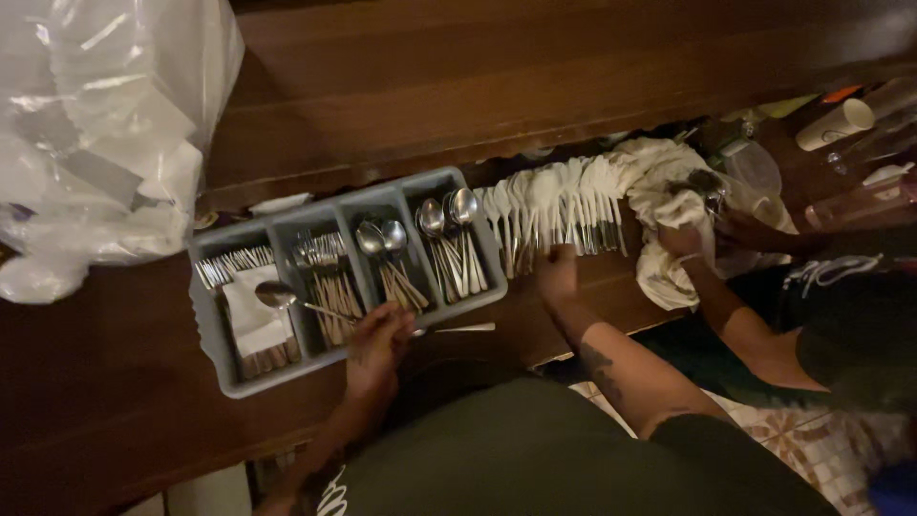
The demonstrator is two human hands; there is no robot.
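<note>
My left hand (375, 342) grips a spoon (277, 294) by its handle, with the bowl pointing left over the grey cutlery tray (212, 355). The tray's compartments hold forks, spoons and a white napkin. A second metal handle (465, 328) sticks out to the right of this hand. My right hand (556, 272) reaches to the near ends of a row of spoons (549, 201) laid side by side on the wooden counter. Its fingertips touch the handles, and the grip is hidden.
To the right, another person's hands (683, 239) work a white cloth (659, 182) around cutlery. A large clear plastic bag (105, 124) with white items fills the far left. Cups and plastic containers (841, 122) stand at the far right. Tiled floor (812, 440) shows below the counter edge.
</note>
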